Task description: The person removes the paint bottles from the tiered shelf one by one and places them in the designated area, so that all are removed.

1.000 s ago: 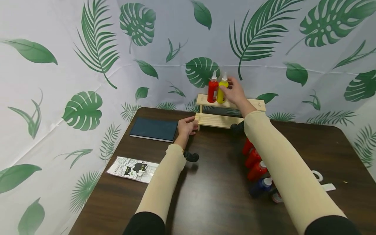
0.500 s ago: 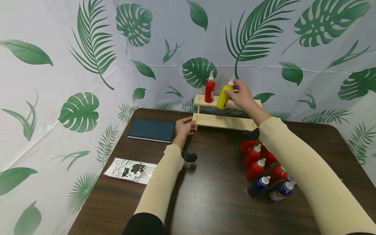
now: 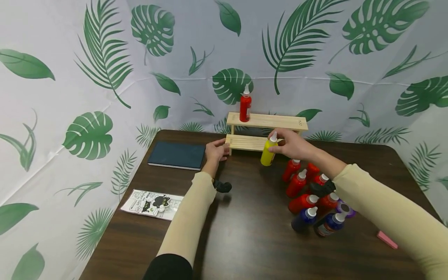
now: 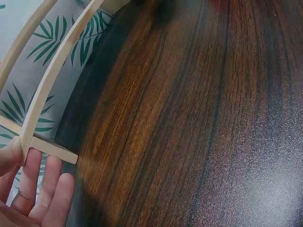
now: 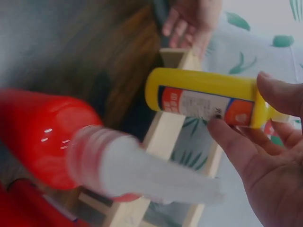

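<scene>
My right hand (image 3: 293, 144) holds a yellow squeeze bottle (image 3: 267, 155) with a white nozzle near its top, in front of the lower tier. In the right wrist view the thumb and fingers grip the bottle's nozzle end, and its printed label faces the camera. At the left end of a two-tier wooden rack (image 3: 271, 120), my left hand (image 3: 214, 153) pinches the lower tier; in the left wrist view the thumb lies on the slat (image 4: 45, 97) and the fingers curl beneath it. One red squeeze bottle (image 3: 245, 107) stands at the upper tier's left.
Several red bottles (image 3: 296, 184) and two dark blue bottles (image 3: 303, 220) stand grouped under my right forearm, with a purple round item (image 3: 346, 209) beside them. A dark notebook (image 3: 176, 154) and a cat-print packet (image 3: 152, 203) lie left. A pink block (image 3: 387, 239) lies at right.
My right hand has lifted the yellow bottle off the upper tier and brought it down and forward, before the lower tier. The left hand stays at the rack's end.
</scene>
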A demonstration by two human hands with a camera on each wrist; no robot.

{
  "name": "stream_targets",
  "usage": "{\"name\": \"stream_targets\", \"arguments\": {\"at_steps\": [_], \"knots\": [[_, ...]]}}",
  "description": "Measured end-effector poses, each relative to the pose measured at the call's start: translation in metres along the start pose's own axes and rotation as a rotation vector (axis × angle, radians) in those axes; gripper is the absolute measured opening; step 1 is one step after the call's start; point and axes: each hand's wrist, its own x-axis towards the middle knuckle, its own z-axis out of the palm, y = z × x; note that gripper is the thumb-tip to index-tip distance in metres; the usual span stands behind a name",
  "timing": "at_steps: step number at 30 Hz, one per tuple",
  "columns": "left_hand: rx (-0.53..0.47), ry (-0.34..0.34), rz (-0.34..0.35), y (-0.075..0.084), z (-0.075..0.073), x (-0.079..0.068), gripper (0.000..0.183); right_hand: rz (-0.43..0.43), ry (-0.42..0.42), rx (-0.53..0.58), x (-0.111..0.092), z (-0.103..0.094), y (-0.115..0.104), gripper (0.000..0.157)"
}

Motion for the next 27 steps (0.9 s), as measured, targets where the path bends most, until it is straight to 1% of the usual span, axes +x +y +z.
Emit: {"name": "stream_targets", "arguments": {"at_steps": [4, 8, 16, 18, 23, 25, 27], "knots": [[-0.004, 0.003, -0.006, -0.001, 0.000, 0.002, 0.027, 0.010, -0.048, -0.032, -0.006, 0.002, 0.001, 0.032], [-0.002, -0.003, -0.007, -0.001, 0.000, 0.002, 0.026, 0.023, -0.084, -0.058, -0.008, 0.001, 0.000, 0.033], [-0.014, -0.013, 0.012, 0.000, -0.001, -0.001, 0.026, 0.042, -0.094, -0.075, -0.007, -0.008, -0.008, 0.032], [-0.016, -0.013, 0.012, -0.001, -0.001, -0.001, 0.026, 0.043, -0.100, -0.073, -0.008, -0.010, -0.007, 0.031], [-0.007, -0.004, -0.004, 0.001, 0.000, -0.001, 0.027, 0.014, -0.154, -0.079, -0.010, -0.008, 0.002, 0.028], [-0.004, -0.001, -0.007, 0.001, 0.000, -0.001, 0.027, -0.008, -0.179, -0.097, -0.010, -0.005, 0.005, 0.027], [-0.002, 0.000, -0.011, 0.001, 0.000, -0.001, 0.027, -0.024, -0.188, -0.139, -0.010, -0.003, 0.007, 0.026]]}}
